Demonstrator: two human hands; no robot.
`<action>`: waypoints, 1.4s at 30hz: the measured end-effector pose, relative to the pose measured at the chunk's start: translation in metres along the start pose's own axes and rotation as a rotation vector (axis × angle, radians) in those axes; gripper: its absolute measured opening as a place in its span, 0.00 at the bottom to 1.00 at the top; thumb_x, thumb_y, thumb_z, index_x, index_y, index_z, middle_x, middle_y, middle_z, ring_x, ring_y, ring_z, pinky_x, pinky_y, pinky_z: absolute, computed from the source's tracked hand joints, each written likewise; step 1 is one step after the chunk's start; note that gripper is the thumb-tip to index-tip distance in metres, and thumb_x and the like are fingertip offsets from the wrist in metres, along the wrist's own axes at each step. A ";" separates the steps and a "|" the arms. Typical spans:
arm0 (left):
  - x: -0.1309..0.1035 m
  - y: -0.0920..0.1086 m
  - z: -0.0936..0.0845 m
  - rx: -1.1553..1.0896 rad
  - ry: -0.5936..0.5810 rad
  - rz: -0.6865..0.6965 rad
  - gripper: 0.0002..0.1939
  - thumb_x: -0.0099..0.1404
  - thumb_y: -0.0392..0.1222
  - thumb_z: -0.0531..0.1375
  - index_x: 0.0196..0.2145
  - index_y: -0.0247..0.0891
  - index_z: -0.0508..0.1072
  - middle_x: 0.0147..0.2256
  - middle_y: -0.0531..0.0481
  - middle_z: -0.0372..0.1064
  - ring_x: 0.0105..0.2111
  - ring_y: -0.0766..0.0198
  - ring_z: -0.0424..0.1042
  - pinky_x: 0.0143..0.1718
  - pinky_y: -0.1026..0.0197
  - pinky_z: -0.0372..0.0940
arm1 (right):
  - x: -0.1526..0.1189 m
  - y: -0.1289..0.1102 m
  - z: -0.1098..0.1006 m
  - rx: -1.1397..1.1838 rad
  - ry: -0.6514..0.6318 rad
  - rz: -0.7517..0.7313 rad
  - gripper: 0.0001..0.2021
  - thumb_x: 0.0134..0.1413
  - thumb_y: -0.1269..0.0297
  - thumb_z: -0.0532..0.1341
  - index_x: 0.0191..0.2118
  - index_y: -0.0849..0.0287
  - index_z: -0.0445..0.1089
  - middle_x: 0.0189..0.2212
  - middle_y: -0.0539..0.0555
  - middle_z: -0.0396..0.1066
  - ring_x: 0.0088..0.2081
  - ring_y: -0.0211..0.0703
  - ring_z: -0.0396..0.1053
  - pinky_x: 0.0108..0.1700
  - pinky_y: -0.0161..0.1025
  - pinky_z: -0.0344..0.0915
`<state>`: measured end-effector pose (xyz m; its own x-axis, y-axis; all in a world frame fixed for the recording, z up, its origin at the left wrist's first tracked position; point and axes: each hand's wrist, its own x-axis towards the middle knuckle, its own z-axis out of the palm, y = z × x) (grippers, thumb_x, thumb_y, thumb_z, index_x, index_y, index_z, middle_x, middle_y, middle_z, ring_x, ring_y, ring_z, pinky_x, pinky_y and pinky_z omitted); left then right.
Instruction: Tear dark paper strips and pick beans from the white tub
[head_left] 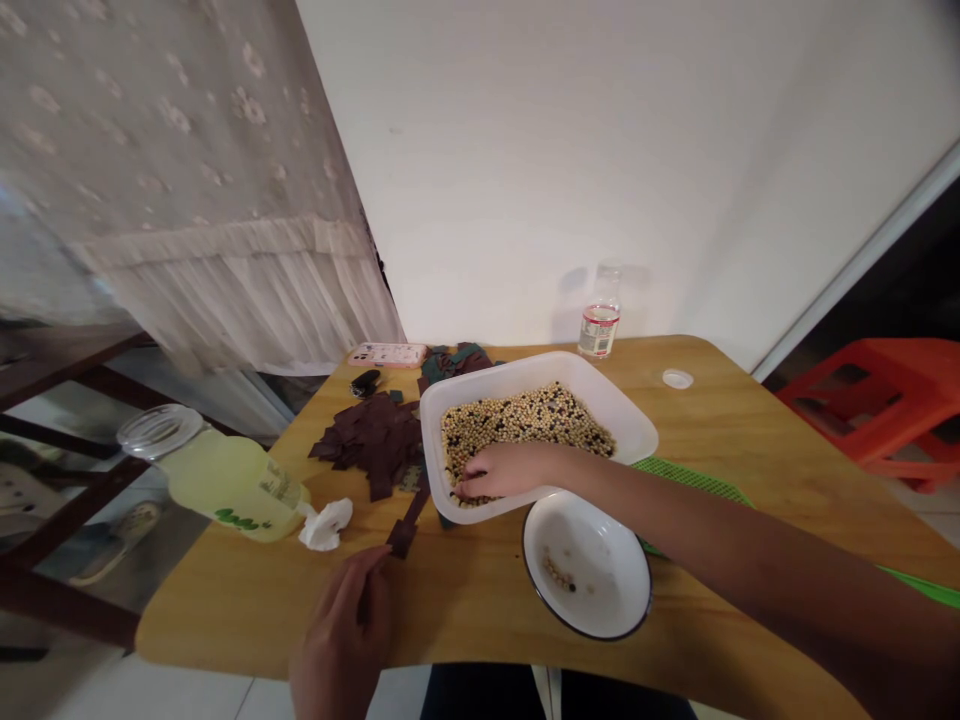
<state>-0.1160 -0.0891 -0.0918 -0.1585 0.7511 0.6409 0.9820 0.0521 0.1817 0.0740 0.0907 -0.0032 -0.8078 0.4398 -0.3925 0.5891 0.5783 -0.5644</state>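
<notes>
My right hand (pixel 499 470) reaches into a white plastic tub (pixel 634 420) of pale and black beads (pixel 525 415). Its fingers are bent down at the beads, and whatever is between the fingertips is hidden. My left hand (pixel 345 620) is at the near edge of the table, thumb and fingertips pinched at a small dark brown piece (pixel 402 538). A pile of similar dark brown pieces (pixel 371 435) lies left of the tub. In front of the tub stands a white bowl (pixel 611 565) with a dark rim and a few beads inside.
A jar of yellowish liquid (pixel 225 485) and a crumpled tissue (pixel 326 525) are at the left. Behind lie a phone (pixel 388 355) and a black object (pixel 365 383). A clear bottle (pixel 600 320), a lid (pixel 677 379) and a green mesh basket (pixel 694 480) are farther right.
</notes>
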 end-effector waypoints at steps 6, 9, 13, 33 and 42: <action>0.004 0.003 -0.003 0.028 -0.004 0.040 0.11 0.65 0.40 0.50 0.39 0.41 0.71 0.35 0.51 0.75 0.31 0.66 0.75 0.30 0.68 0.65 | 0.000 0.003 0.002 0.104 0.004 -0.010 0.19 0.54 0.50 0.55 0.24 0.60 0.69 0.21 0.49 0.65 0.24 0.39 0.61 0.27 0.35 0.53; 0.005 0.003 -0.003 0.020 0.012 0.061 0.11 0.65 0.39 0.50 0.38 0.40 0.71 0.34 0.51 0.75 0.31 0.66 0.75 0.32 0.68 0.65 | -0.004 0.005 0.000 0.182 0.049 -0.020 0.19 0.50 0.49 0.58 0.21 0.59 0.66 0.18 0.47 0.61 0.23 0.37 0.59 0.27 0.34 0.52; 0.004 0.002 -0.003 0.023 0.007 0.048 0.11 0.65 0.40 0.49 0.38 0.40 0.71 0.34 0.51 0.75 0.32 0.65 0.75 0.32 0.67 0.65 | -0.009 0.017 -0.006 0.328 0.177 -0.035 0.20 0.45 0.46 0.61 0.21 0.59 0.65 0.17 0.46 0.60 0.22 0.35 0.58 0.26 0.33 0.53; 0.001 -0.001 -0.004 0.031 -0.095 -0.082 0.11 0.64 0.41 0.51 0.37 0.42 0.72 0.35 0.53 0.76 0.34 0.65 0.76 0.34 0.68 0.66 | -0.028 0.083 -0.044 0.916 0.942 -0.074 0.20 0.48 0.49 0.61 0.19 0.57 0.54 0.12 0.40 0.50 0.14 0.29 0.46 0.18 0.31 0.42; -0.001 -0.008 -0.001 0.043 -0.121 -0.145 0.11 0.63 0.44 0.52 0.38 0.43 0.72 0.37 0.51 0.76 0.35 0.63 0.75 0.37 0.66 0.67 | -0.039 0.088 -0.058 1.261 0.801 -0.141 0.19 0.54 0.52 0.57 0.20 0.55 0.51 0.13 0.39 0.45 0.13 0.28 0.39 0.15 0.31 0.36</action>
<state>-0.1237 -0.0910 -0.0934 -0.2880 0.8071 0.5154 0.9536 0.1922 0.2319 0.1584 0.1642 0.0047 -0.3834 0.9232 -0.0276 -0.2323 -0.1253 -0.9645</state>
